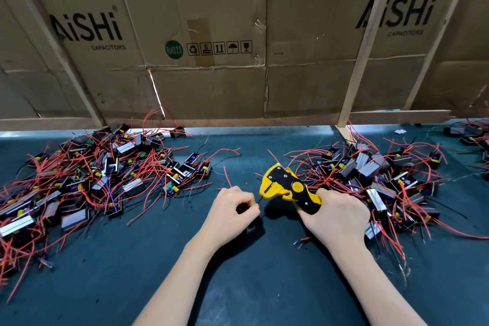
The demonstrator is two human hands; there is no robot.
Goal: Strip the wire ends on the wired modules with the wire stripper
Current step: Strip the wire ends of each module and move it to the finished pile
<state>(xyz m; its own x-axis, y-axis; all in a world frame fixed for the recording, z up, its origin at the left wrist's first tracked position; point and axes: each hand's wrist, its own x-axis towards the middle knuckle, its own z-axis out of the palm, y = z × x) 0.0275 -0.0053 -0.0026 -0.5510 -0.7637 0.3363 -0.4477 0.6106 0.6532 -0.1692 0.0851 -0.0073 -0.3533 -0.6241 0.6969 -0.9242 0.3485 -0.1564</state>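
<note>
I see my right hand [337, 216] wrapped round the black handles of the yellow wire stripper [287, 189], its grip clamped on the tool, which sits near the middle of the surface [238, 286] with its head pointing left. My left hand [232, 208] is just beside the tool's mouth, fingers curled and pinching a thin black wire [262, 198] whose end runs up into the stripper's front. A dark shape sits under the left palm; I cannot tell whether it is the module this wire belongs to. A red wire [227, 176] rises from behind the left knuckles toward the far edge.

A big pile of wired modules [87, 182] covers the left side of the surface, reaching from the far edge down toward the left edge: small black boxes with grey metal blocks, yellow parts and loose red leads. A second pile of modules [383, 180] lies on the right side, just behind and beside my right hand, its red leads trailing toward the near right corner. More modules [465, 132] sit at the far right corner.

Along the far edge stands a wall of flattened cardboard boxes [211, 34] printed "AiSHi CAPACITORS", held by pale wooden battens [363, 42].
</note>
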